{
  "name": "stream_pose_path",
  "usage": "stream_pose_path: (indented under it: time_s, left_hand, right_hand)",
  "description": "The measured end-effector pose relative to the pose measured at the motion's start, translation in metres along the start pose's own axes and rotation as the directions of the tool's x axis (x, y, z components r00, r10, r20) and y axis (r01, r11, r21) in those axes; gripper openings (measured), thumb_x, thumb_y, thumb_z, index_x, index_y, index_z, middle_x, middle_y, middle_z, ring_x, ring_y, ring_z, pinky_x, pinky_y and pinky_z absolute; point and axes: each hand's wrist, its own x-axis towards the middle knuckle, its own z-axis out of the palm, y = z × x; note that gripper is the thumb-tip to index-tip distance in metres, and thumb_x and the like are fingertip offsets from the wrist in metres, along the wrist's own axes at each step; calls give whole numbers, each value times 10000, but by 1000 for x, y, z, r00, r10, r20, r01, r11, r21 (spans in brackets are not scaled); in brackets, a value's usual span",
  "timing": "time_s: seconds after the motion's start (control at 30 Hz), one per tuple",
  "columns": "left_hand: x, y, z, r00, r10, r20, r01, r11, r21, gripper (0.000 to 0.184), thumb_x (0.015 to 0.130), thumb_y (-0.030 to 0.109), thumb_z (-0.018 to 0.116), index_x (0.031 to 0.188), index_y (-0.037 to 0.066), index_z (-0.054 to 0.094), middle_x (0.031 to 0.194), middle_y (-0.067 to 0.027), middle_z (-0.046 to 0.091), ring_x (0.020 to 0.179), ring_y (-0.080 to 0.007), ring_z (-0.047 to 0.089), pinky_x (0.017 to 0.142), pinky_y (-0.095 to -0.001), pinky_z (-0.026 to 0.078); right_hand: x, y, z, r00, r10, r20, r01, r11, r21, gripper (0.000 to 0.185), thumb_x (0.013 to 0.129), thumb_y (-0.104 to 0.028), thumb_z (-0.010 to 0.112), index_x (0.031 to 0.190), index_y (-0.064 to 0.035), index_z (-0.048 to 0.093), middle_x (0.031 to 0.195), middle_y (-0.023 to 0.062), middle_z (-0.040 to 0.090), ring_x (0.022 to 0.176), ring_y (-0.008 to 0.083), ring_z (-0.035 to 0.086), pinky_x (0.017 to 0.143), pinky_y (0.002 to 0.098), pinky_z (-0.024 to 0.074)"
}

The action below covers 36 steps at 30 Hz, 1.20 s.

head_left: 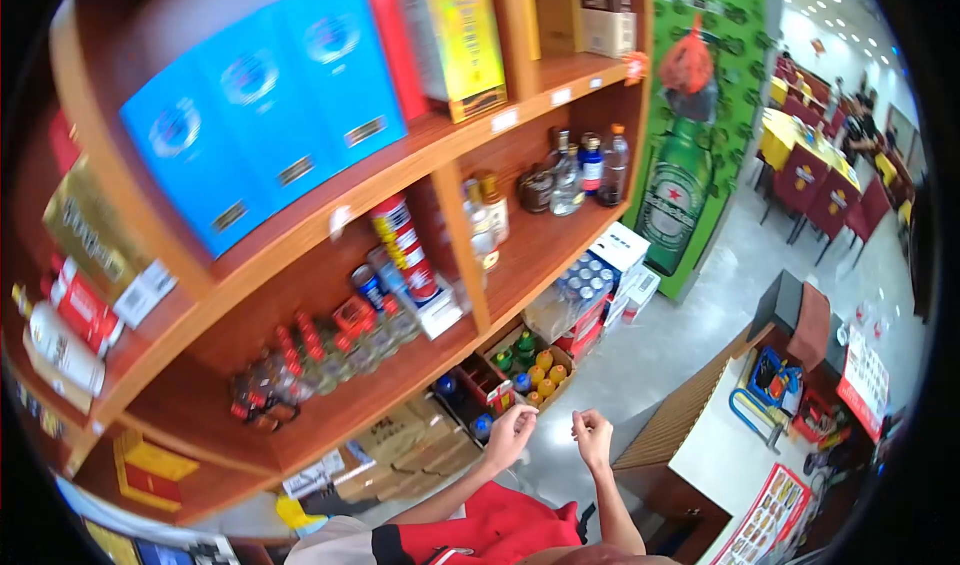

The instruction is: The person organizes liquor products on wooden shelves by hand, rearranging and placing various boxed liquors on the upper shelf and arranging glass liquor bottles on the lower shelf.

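My left hand (512, 438) is raised in front of my red apron (500, 525), its fingers curled together with nothing visible in them. Level with it and a short gap to the right is my right hand (593, 439), also closed, fingers bent inward and no object showing. The hands do not touch each other or the shelves. Past my left hand, lower down, stands a carton of orange-yellow and green bottles (545, 373) on the floor. Flattened-looking brown cardboard (415, 450) lies left of my left forearm.
A wooden shelf unit (470, 145) on the left holds blue boxes (265, 105), a red-and-yellow can (405, 250) and several bottles (565, 180). At right is a counter (710, 445) with a blue basket (768, 377). A green beer-bottle panel (675, 195) stands behind; dining chairs (830, 200) are farther off.
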Motion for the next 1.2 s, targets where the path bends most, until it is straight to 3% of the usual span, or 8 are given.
stream_pose_path:
  time_s: [0.3, 0.57, 0.7, 0.83, 0.87, 0.97, 1.13, 1.2]
  left_hand:
    - [146, -9, 72, 997, 23, 70, -16, 996, -91, 145, 1032, 129, 634, 1123, 20, 667, 902, -79, 734, 828, -143, 725, 701, -278, 561]
    - [262, 37, 101, 998, 68, -14, -69, 982, -173, 139, 1038, 128, 616, 1118, 24, 664, 856, -39, 708, 759, -79, 637, 661, -247, 490]
    - [290, 49, 111, 988, 79, -130, -105, 973, -206, 151, 1044, 130, 612, 1126, 18, 673, 862, -43, 720, 741, -63, 619, 640, -225, 471]
    - [298, 25, 123, 962, -22, -273, -36, 978, -206, 152, 1038, 127, 620, 1121, 14, 681, 895, -80, 755, 799, -115, 717, 682, -261, 541]
    - [300, 17, 128, 941, -20, -338, -51, 978, -200, 151, 1039, 130, 620, 1115, 16, 683, 889, -79, 756, 815, -128, 729, 701, -268, 551]
    - [311, 2, 139, 905, -112, -410, 30, 979, -202, 163, 1056, 137, 602, 1117, 0, 664, 904, -79, 734, 828, -119, 698, 740, -271, 547]
    - [340, 18, 171, 843, -194, -501, 72, 965, -252, 168, 1068, 132, 587, 1138, -9, 644, 920, -62, 711, 862, -110, 673, 762, -254, 529]
    - [354, 26, 190, 825, -158, -542, 11, 964, -265, 181, 1061, 171, 605, 1122, 11, 664, 856, -43, 709, 785, -75, 653, 704, -248, 525]
  right_hand:
    - [209, -160, -65, 919, -353, -175, 372, 923, 93, 246, 956, -186, 745, 832, 16, 679, 656, 35, 665, 621, 64, 573, 588, 288, 473]
    - [426, -515, -91, 93, -964, -250, 983, 128, -128, 242, 920, -175, 776, 1095, -25, 701, 925, 84, 684, 788, 156, 690, 684, 283, 535]
    - [503, -627, -62, 182, -983, 11, 971, 178, -158, 809, 861, -387, 828, 1524, -107, 458, 1494, 171, 484, 1401, 348, 463, 1172, 419, 395]
    - [594, -695, -23, -89, -992, 91, 983, -102, -154, 778, 779, -352, 912, 1391, -33, 554, 1382, 195, 569, 1273, 292, 575, 1091, 385, 474]
    - [601, -713, -16, -224, -963, 149, 957, -189, 218, 657, 850, -445, 838, 1350, -61, 654, 1302, 141, 661, 1171, 259, 659, 1018, 370, 511]
    - [609, -719, -15, 69, -860, 505, 990, 123, 74, 736, 780, -434, 907, 1329, -22, 644, 1150, 126, 732, 1136, 224, 672, 1005, 364, 525]
    - [617, -710, -45, -161, -883, 442, 950, -16, 313, 576, 786, -353, 920, 1183, -38, 645, 1078, 82, 733, 1014, 176, 692, 953, 345, 542]
    - [581, -697, -79, -103, -884, 456, 952, 45, 301, 740, 697, -244, 973, 1287, -33, 580, 1326, 143, 615, 1258, 240, 582, 1081, 360, 481]
